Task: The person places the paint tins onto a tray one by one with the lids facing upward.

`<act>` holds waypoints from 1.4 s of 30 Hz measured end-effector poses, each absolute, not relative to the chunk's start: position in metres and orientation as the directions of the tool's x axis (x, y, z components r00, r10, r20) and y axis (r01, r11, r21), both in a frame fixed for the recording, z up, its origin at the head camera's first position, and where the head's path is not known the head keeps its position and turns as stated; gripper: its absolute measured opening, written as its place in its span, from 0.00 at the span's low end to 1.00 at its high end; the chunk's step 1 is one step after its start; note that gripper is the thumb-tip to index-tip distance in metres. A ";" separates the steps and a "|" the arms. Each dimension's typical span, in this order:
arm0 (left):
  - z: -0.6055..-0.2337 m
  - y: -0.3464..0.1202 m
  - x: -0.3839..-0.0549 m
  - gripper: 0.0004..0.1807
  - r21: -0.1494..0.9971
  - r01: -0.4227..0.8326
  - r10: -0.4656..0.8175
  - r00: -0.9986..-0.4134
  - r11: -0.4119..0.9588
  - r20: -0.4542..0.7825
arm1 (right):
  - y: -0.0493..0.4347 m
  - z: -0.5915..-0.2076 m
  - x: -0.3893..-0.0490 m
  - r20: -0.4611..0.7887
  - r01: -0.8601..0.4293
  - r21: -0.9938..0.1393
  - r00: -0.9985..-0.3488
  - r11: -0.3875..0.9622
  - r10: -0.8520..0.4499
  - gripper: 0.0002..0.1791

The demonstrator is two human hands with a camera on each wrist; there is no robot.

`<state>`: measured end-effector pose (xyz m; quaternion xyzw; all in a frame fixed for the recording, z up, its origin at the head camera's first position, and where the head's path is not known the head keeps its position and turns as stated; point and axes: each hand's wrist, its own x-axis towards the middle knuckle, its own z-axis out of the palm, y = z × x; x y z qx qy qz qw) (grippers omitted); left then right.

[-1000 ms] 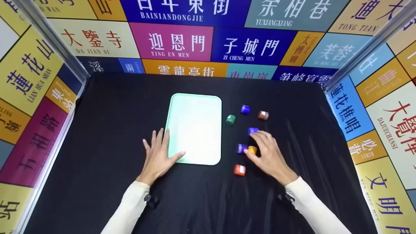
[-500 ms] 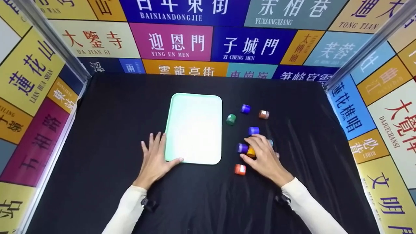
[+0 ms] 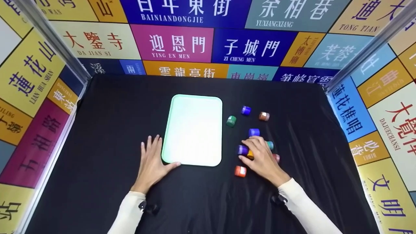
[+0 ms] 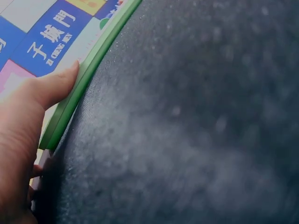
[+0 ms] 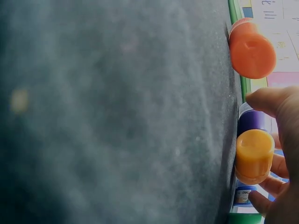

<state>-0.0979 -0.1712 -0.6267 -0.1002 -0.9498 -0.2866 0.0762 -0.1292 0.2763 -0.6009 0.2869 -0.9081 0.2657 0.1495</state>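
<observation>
Green-rimmed, the tray (image 3: 193,130) has the purple jar (image 3: 242,149) at its four o'clock, probably best pinched clear of the yellow jar (image 5: 254,151) by the right hand (image 3: 262,157) curved about both (whether gripping, I can't tell), while the relaxed left hand (image 3: 150,169) at eight o'clock could steady the tray.

The place looks like a booth: the far wall (image 3: 178,42), left wall (image 3: 34,71) and right wall (image 3: 390,130) carry coloured blocks of Chinese lettering, metal posts (image 3: 53,37) mark the far corners, black cloth (image 3: 117,113) lies between
</observation>
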 end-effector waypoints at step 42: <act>-0.631 -0.171 -0.095 0.66 0.540 0.239 0.151 -0.967 0.807 0.203 | 0.220 -0.587 -0.158 0.383 -0.488 -0.593 -0.871 0.640 -0.309 0.21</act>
